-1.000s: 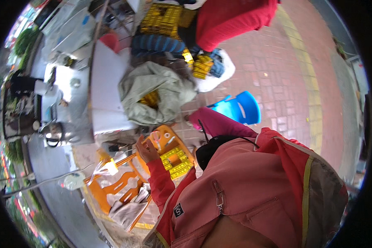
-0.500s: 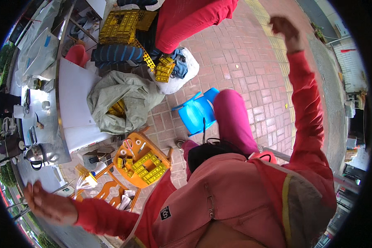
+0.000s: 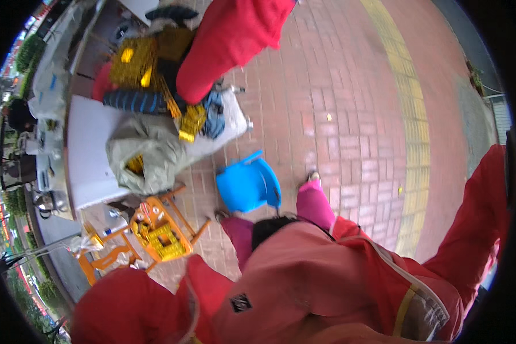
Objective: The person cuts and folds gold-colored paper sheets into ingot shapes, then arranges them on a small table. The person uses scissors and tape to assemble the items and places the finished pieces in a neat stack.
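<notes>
Neither of my hands shows. My left sleeve point(image 3: 120, 304) is bent at the lower left, and its hand lies out of the picture. My right sleeve point(image 3: 470, 218) reaches up along the right rim, where the hand is lost in the dark edge. Between my legs and the table stands a blue plastic chair point(image 3: 241, 189). An orange wooden chair point(image 3: 186, 232) to the left carries several yellow pieces point(image 3: 167, 241) on its seat.
A grey-green sack point(image 3: 155, 172) with yellow pieces inside leans near a white panel point(image 3: 89, 155). Behind it are a red cloth point(image 3: 229, 46), yellow stacks point(image 3: 129, 66) and a blue-striped dark bundle point(image 3: 132, 101). Brick paving point(image 3: 355, 143) with a yellow strip point(image 3: 415, 149) runs on the right.
Both hands, raised and spread wide before, have left the picture. My body and view have shifted; the blue chair now appears further left, and my right leg looks straighter with its foot visible.
</notes>
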A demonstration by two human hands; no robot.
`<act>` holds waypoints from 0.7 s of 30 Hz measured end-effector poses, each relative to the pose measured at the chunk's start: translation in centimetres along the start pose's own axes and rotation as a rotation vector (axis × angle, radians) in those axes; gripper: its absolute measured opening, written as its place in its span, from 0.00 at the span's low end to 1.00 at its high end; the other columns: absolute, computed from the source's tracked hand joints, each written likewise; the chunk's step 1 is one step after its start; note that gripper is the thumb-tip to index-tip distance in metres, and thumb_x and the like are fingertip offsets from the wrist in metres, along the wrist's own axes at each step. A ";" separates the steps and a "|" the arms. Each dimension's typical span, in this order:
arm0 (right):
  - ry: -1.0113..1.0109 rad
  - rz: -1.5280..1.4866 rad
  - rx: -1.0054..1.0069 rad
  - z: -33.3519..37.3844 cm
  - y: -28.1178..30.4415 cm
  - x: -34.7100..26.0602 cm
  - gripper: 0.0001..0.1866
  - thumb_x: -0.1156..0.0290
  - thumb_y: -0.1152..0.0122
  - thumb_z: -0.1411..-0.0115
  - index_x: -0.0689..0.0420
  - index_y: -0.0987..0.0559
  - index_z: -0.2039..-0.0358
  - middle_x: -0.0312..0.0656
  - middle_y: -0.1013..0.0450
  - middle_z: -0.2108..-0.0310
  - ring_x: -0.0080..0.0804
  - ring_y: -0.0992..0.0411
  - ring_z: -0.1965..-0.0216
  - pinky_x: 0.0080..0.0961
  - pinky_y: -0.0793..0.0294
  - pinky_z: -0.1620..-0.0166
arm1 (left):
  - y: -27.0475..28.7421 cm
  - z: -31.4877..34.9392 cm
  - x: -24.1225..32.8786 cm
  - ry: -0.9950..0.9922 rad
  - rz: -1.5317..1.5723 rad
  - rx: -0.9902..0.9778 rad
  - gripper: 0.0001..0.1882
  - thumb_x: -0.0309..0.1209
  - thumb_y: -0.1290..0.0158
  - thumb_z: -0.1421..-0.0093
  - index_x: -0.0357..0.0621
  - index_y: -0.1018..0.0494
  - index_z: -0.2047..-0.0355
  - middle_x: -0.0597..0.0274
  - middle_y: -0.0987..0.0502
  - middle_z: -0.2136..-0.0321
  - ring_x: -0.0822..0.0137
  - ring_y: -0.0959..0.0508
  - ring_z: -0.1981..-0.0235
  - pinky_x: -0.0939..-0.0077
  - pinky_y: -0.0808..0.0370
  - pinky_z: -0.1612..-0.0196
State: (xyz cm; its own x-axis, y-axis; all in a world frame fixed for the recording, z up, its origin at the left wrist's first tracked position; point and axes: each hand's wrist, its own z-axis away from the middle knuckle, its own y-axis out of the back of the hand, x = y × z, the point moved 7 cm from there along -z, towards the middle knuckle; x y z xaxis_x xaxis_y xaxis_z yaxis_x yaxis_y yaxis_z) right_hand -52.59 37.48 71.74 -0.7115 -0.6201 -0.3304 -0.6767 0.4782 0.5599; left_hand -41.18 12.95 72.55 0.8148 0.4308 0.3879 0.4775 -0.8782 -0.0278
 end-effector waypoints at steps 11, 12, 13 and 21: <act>-0.007 0.131 -0.058 11.3 19.2 7.4 0.15 0.59 0.51 0.36 0.58 0.23 0.63 0.39 0.25 0.65 0.31 0.29 0.66 0.26 0.31 0.59 | -27.9 -2.9 -19.0 0.054 0.447 -0.045 0.22 0.48 0.47 0.42 0.45 0.26 0.55 0.51 0.24 0.60 0.52 0.28 0.58 0.48 0.36 0.50; 0.021 0.164 -0.071 11.3 20.4 8.3 0.15 0.59 0.50 0.36 0.58 0.23 0.63 0.39 0.25 0.65 0.31 0.29 0.66 0.26 0.31 0.59 | -28.1 -3.7 -19.6 0.014 0.460 -0.038 0.22 0.48 0.47 0.42 0.46 0.27 0.55 0.51 0.24 0.59 0.52 0.28 0.58 0.48 0.36 0.49; 0.054 0.193 -0.064 11.1 21.9 9.0 0.15 0.59 0.50 0.36 0.58 0.23 0.63 0.39 0.25 0.65 0.31 0.29 0.66 0.26 0.31 0.59 | -27.9 -4.4 -20.2 -0.015 0.458 -0.037 0.22 0.48 0.47 0.42 0.46 0.27 0.55 0.51 0.24 0.59 0.52 0.28 0.57 0.49 0.37 0.49; 0.312 0.398 -0.003 8.2 32.1 17.5 0.16 0.57 0.49 0.36 0.57 0.23 0.64 0.39 0.26 0.65 0.31 0.29 0.65 0.27 0.31 0.57 | -26.2 -10.7 -22.8 -0.255 0.325 -0.006 0.21 0.47 0.46 0.43 0.47 0.28 0.54 0.52 0.25 0.59 0.53 0.29 0.56 0.50 0.38 0.46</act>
State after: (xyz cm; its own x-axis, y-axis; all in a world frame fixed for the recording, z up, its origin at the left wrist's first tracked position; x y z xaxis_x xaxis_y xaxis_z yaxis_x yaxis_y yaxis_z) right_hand -88.35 47.06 77.67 -0.8234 -0.5467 0.1521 -0.3637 0.7141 0.5981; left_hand -75.80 23.92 74.33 0.9786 0.1679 0.1192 0.1807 -0.9778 -0.1059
